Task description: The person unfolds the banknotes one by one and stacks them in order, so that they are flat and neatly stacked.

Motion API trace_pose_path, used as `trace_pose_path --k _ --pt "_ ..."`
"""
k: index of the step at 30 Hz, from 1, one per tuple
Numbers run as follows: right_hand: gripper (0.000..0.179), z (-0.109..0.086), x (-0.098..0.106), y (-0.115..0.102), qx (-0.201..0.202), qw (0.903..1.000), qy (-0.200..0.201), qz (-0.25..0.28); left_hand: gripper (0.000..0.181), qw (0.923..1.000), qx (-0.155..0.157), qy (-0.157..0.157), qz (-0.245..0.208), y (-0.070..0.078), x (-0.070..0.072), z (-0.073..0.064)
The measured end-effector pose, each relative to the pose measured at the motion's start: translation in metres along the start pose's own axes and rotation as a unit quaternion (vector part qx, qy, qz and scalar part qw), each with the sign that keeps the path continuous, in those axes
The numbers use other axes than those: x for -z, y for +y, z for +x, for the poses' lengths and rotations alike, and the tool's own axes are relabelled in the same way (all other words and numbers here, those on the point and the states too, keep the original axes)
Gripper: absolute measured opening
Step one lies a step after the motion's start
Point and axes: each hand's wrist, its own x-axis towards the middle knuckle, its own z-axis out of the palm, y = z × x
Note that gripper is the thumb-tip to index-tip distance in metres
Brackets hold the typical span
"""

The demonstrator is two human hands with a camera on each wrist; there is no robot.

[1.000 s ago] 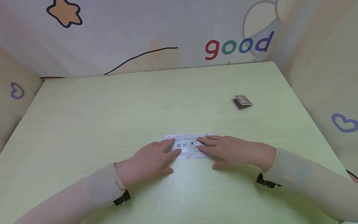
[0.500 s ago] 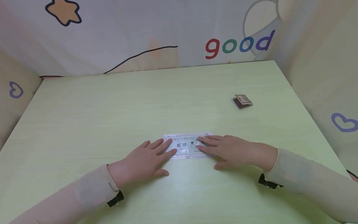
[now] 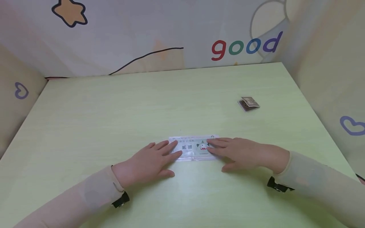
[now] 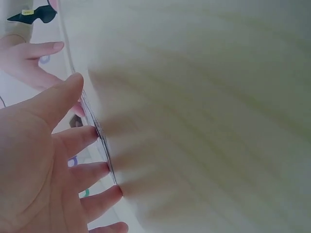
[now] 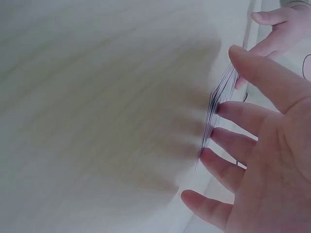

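Observation:
A flat clear plastic sleeve (image 3: pixel 191 155) with a printed face, showing a small cartoon figure and two square marks, lies near the middle of the table. My left hand (image 3: pixel 149 163) rests fingertips on its left end, fingers straight and spread. On its right end lie the fingertips of my right hand (image 3: pixel 242 154), also extended, with the thumb on the table side. Edge-on in the right wrist view, the sleeve (image 5: pixel 212 114) looks thin and layered under the fingers. The left wrist view shows its edge (image 4: pixel 104 145) beneath the left fingertips.
A small folded brown card-like piece (image 3: pixel 249 104) lies farther back on the right, partly raised. The pale green table (image 3: pixel 128 110) ends at a printed cloth wall (image 3: pixel 137 31) at the back, with more cloth at both sides.
My left hand has slid slightly left along the sleeve, uncovering a bit more of its print. The right hand has shifted slightly right, showing more of the cartoon figure.

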Motion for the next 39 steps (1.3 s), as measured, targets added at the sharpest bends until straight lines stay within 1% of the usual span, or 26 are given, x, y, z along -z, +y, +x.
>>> trace_pose_path --k 3,6,9,12,14,16,19,20,22,24,26,27,28,32,34,36,39 --pt "0.063 -0.001 0.000 0.002 -0.017 0.9997 0.015 0.009 0.065 0.9999 -0.005 0.008 -0.011 0.000 0.000 0.000" --pt "0.059 0.001 0.000 0.006 -0.030 0.9981 0.052 0.015 0.065 0.9997 -0.006 0.018 -0.017 0.000 0.000 0.000" --pt "0.056 0.002 0.002 0.012 -0.046 0.9944 0.087 0.038 0.065 0.9995 -0.004 0.025 -0.019 0.000 0.001 0.000" --pt "0.053 0.001 0.004 0.019 -0.071 0.9875 0.115 0.080 0.065 0.9994 -0.005 0.029 -0.020 -0.001 0.001 0.000" --pt "0.050 -0.002 0.006 0.025 -0.090 0.9798 0.140 0.111 0.065 0.9993 -0.007 0.031 -0.019 -0.001 0.002 -0.001" --pt "0.046 -0.005 0.009 0.032 -0.111 0.9694 0.173 0.134 0.066 0.9993 -0.008 0.034 -0.015 -0.001 0.001 -0.002" --pt "0.041 -0.012 0.013 0.045 -0.141 0.9467 0.245 0.154 0.065 0.9986 -0.013 0.051 -0.006 -0.003 0.002 -0.003" --pt "0.041 -0.015 0.015 0.050 -0.154 0.9375 0.267 0.161 0.065 0.9984 -0.013 0.054 -0.003 -0.003 0.003 -0.003" --pt "0.040 -0.019 0.017 0.061 -0.176 0.9162 0.314 0.176 0.065 0.9980 -0.014 0.062 -0.002 -0.004 0.004 -0.004" --pt "0.040 -0.023 0.017 0.072 -0.202 0.8959 0.345 0.194 0.065 0.9979 -0.015 0.064 -0.002 -0.005 0.007 -0.005" --pt "0.041 -0.025 0.017 0.081 -0.226 0.8810 0.358 0.210 0.065 0.9978 -0.013 0.066 -0.007 -0.006 0.009 -0.007" --pt "0.041 -0.026 0.016 0.086 -0.235 0.8756 0.364 0.214 0.065 0.9974 -0.014 0.070 -0.009 -0.006 0.010 -0.007" --pt "0.041 -0.026 0.015 0.089 -0.241 0.8727 0.366 0.215 0.065 0.9971 -0.015 0.074 -0.012 -0.007 0.010 -0.008" --pt "0.041 -0.025 0.012 0.100 -0.249 0.8727 0.369 0.200 0.062 0.9944 -0.029 0.100 -0.021 -0.008 0.012 -0.008" --pt "0.041 -0.023 0.012 0.104 -0.257 0.8719 0.365 0.201 0.060 0.9929 -0.036 0.110 -0.026 -0.009 0.012 -0.007" --pt "0.044 -0.021 0.014 0.107 -0.270 0.8693 0.355 0.213 0.059 0.9916 -0.043 0.118 -0.031 -0.009 0.012 -0.007" --pt "0.049 -0.018 0.017 0.113 -0.296 0.8629 0.331 0.241 0.057 0.9902 -0.047 0.127 -0.033 -0.009 0.012 -0.007"
